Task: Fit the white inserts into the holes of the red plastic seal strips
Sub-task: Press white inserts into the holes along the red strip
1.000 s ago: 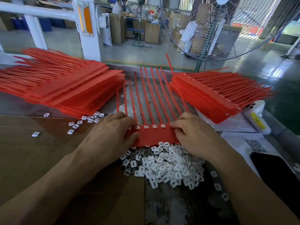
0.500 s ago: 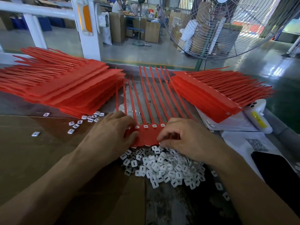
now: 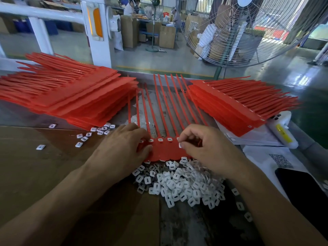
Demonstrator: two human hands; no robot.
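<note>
A red seal strip sheet [image 3: 164,150] lies flat in front of me, its long tails fanning away toward the table's far edge. Several holes along its head row hold white inserts [image 3: 160,140]. My left hand [image 3: 122,150] grips the sheet's left end, thumb on top. My right hand [image 3: 204,148] pinches a white insert [image 3: 180,145] between thumb and forefinger over the sheet's right part. A heap of loose white inserts [image 3: 181,183] lies just below the sheet.
Tall stacks of red seal sheets stand at the left [image 3: 71,100] and right [image 3: 230,107]. Stray inserts [image 3: 99,130] dot the cardboard [image 3: 35,166]. A white device [image 3: 282,130], papers with a QR code [image 3: 281,159] and a dark phone [image 3: 305,185] lie at right. A big fan [image 3: 248,29] stands behind.
My right hand left the sheet's right end, dipped toward the heap, and now holds a white insert above the sheet. My left hand has kept its hold.
</note>
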